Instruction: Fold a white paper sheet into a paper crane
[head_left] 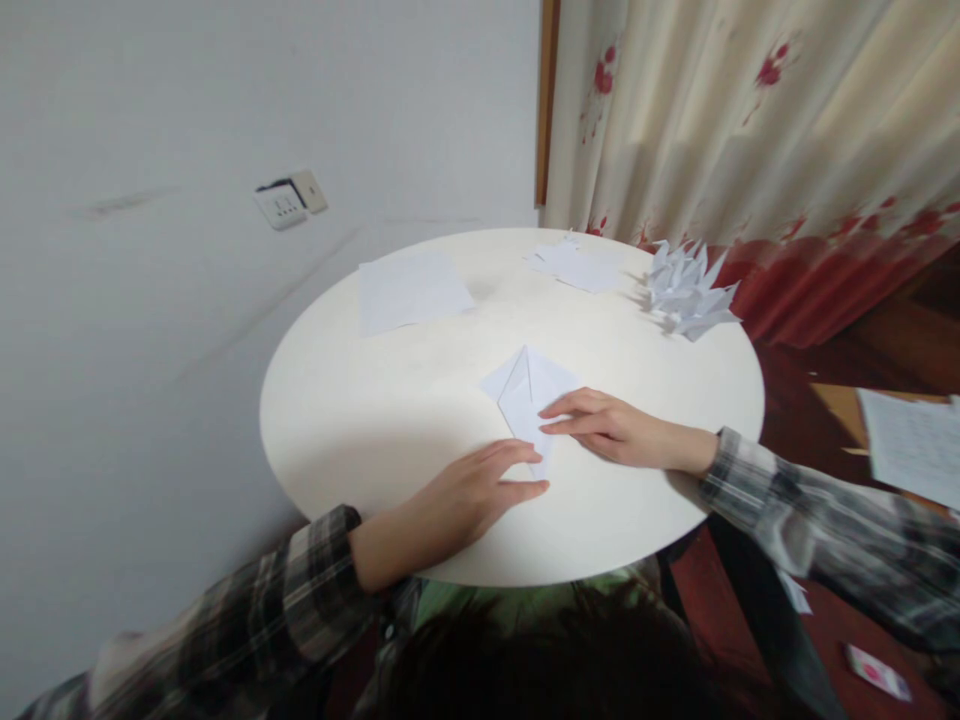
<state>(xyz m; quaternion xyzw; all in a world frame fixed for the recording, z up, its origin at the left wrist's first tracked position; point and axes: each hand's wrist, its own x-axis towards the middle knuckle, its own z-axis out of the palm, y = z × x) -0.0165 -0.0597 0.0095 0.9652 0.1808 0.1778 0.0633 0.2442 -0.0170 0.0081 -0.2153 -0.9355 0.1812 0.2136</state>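
A sheet of white paper folded into a kite shape (517, 400) lies flat on the white oval table (330, 430), with pointed flaps at its sides. My left hand (480, 490) is at its lower point, thumb and fingers apart and resting over the narrow tip. From the right, my right hand (607, 428) lays its stretched fingers on the paper's right flap. Both hands touch the paper, and their fingertips are close together. Part of the lower fold is hidden under the fingers.
Several folded paper cranes (686, 290) stand clustered at the table's right edge. Flat white sheets (412, 290) lie at the back left, and smaller paper pieces (577, 265) at the back. A wall socket (281, 205) is at left, a curtain (720, 130) behind. A phone (877, 670) lies lower right.
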